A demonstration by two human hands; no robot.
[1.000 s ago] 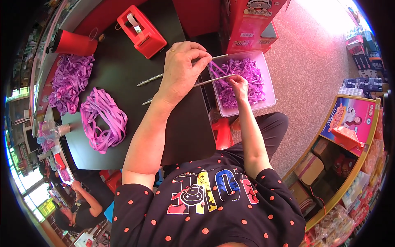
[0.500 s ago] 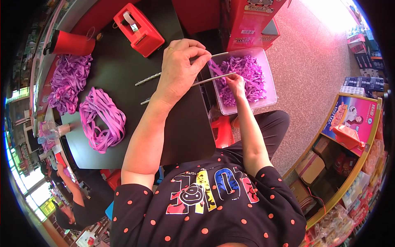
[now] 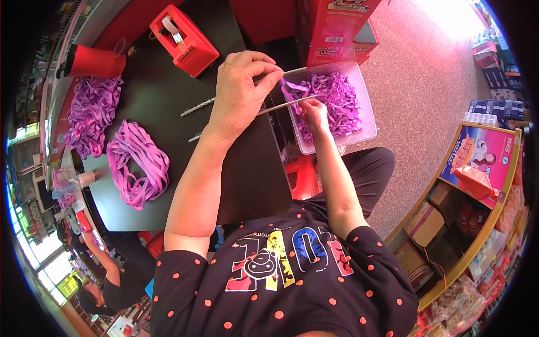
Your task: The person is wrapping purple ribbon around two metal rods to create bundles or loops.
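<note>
My left hand [image 3: 244, 87] is over the table's right edge, thumb and fingertips pinched on a strip of purple ribbon [image 3: 287, 94]. Lower and to the right, my right hand [image 3: 315, 115] is closed above the plastic bin, its fingertips on the same ribbon. Two thin metal rods stick out over the table edge toward the bin; the nearer rod [image 3: 281, 105] passes between my hands, and the farther rod [image 3: 197, 106] runs behind my left hand, which hides part of both. The pale plastic bin [image 3: 368, 115] holds many short purple ribbon pieces [image 3: 339, 104].
On the dark table [image 3: 247, 185] lie a loose coil of purple ribbon [image 3: 137, 163] and a larger ribbon heap [image 3: 92, 112]. A red tape dispenser [image 3: 188, 45] and a red cup [image 3: 96, 62] stand farther back. Red boxes [image 3: 334, 36] rise behind the bin. Another person [image 3: 109, 275] is at lower left.
My right hand has drawn slightly left and down, nearer the table. More of the ribbon strip now shows between my hands. My left hand keeps its pinch.
</note>
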